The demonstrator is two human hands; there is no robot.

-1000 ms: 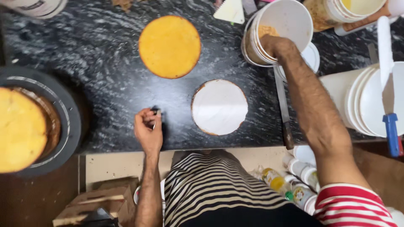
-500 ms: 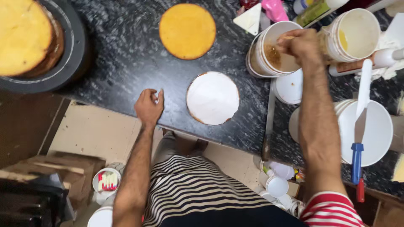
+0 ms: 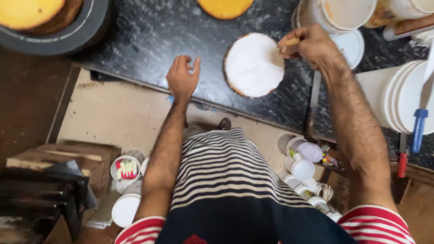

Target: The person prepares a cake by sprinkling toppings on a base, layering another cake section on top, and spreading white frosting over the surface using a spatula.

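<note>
I see a yellow cake (image 3: pixel 27 11) in a dark pan (image 3: pixel 68 38) far left. My left hand (image 3: pixel 181 79) rests loosely curled at the counter (image 3: pixel 144 40) edge. The white disc (image 3: pixel 253 64) lies flat beside it. My right hand (image 3: pixel 307 44), clenched on a small brown-yellow bit, touches the disc's rim below a bucket (image 3: pixel 343 13).

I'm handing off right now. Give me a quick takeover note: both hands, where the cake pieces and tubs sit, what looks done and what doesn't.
Right hand: closed on a small tan-tipped item, over the edge of the white round board.
Left hand: resting at the dark counter edge; what lies under its fingers is unclear.
Board is bare; nothing on it yet.
One yellow cake layer lies beyond the board, another sits in the round pan far left.
Open white tub beside the right hand.
</note>
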